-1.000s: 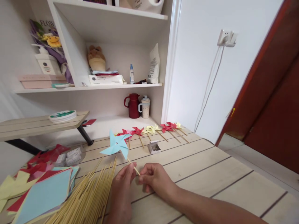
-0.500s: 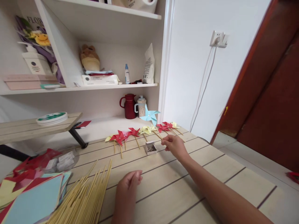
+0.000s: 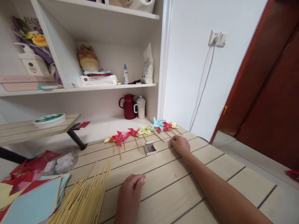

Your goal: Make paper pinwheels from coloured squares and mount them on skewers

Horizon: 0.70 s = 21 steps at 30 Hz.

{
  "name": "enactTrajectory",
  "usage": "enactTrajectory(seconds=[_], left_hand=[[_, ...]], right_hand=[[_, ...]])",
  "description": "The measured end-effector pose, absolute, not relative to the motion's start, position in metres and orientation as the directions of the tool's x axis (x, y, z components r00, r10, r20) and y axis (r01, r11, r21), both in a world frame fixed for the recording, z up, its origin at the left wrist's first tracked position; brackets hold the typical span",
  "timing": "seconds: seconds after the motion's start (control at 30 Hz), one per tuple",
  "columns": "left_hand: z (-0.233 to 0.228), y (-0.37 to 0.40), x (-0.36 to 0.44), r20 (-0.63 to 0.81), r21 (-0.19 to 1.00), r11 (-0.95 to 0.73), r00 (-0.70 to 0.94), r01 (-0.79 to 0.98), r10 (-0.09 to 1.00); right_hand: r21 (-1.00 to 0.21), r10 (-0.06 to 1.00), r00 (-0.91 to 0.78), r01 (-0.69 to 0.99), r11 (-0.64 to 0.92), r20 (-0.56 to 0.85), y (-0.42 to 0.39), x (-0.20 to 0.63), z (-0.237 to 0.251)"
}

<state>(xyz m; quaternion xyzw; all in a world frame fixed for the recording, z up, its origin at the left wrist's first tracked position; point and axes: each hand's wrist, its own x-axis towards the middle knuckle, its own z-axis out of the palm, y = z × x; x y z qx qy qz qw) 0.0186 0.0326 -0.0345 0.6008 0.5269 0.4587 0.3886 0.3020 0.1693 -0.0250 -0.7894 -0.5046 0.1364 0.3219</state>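
Note:
My right hand (image 3: 181, 144) is closed on the lower end of the stick of a light-blue paper pinwheel (image 3: 157, 123). Its blades lie over a red pinwheel (image 3: 167, 126) at the right end of a row along the back of the table. Red, yellow and pink pinwheels on wooden sticks make up that row, among them a red pinwheel (image 3: 120, 137) and a yellow pinwheel (image 3: 145, 130). Left of my right hand stands a small open box (image 3: 150, 149) of little metal pieces. My left hand (image 3: 130, 191) rests on the table nearer to me, fingers curled, with nothing visible in them.
Many thin wooden sticks (image 3: 83, 196) lie at the front left, beside stacked coloured paper sheets (image 3: 35, 199). Behind these are red paper pieces (image 3: 48, 155) and small white boxes (image 3: 64, 161). A low wooden stand (image 3: 53, 127) is at left. A red jug (image 3: 129, 107) stands under the shelf.
My right hand has moved slightly right and lowered the blue pinwheel from upright above the row down onto it. My left hand has shifted a little toward the right and nearer to me.

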Motion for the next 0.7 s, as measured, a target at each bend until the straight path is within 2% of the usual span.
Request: enactTrajectory(seconds=[0.43, 0.7], left_hand=[[-0.0354, 0.0332, 0.0180, 0.172, 0.916, -0.185, 0.069, 0.356, 0.983], [-0.0349, 0.0337, 0.0175, 0.192, 0.899, -0.212, 0.091, 0.382, 0.977]], right_hand=[[-0.584, 0.869, 0.483, 0.737, -0.339, 0.105, 0.1758, 0.3009, -0.0279], [-0.588, 0.869, 0.479, 0.740, -0.326, 0.121, 0.1768, 0.2992, -0.0283]])
